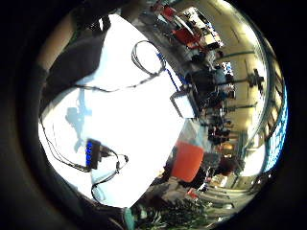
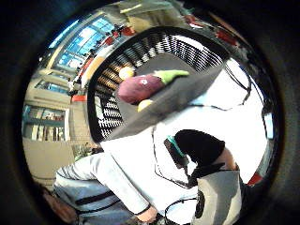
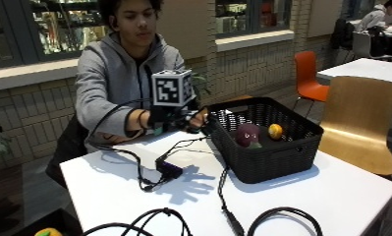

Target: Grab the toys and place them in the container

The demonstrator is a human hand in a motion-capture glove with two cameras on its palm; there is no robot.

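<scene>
Your gloved right hand point(image 3: 173, 117) hovers above the white table point(image 3: 339, 191), just beside the near rim of the black basket point(image 3: 264, 147), and mostly hidden behind the gear on it. You cannot tell from these views whether its fingers are curled or straight, nor whether they carry anything. Your bare hand sits low at the table edge, holding nothing that shows.

Inside the basket lie a purple eggplant toy point(image 3: 248, 134) with a green stem and a yellow round toy point(image 3: 275, 131) just beside it; the thumb-side palm view shows the eggplant point(image 2: 140, 87) resting on the basket floor with two small yellow pieces near it. No toy shows on the tabletop itself. One small yellow and red thing point(image 3: 48, 232) sits at the lower edge of the outside view, off the table; what it is stays unclear.

By the look of it, you are between picks, most toys already in. Next, locate any remaining toy, reach for it, and carry it over the rim
</scene>
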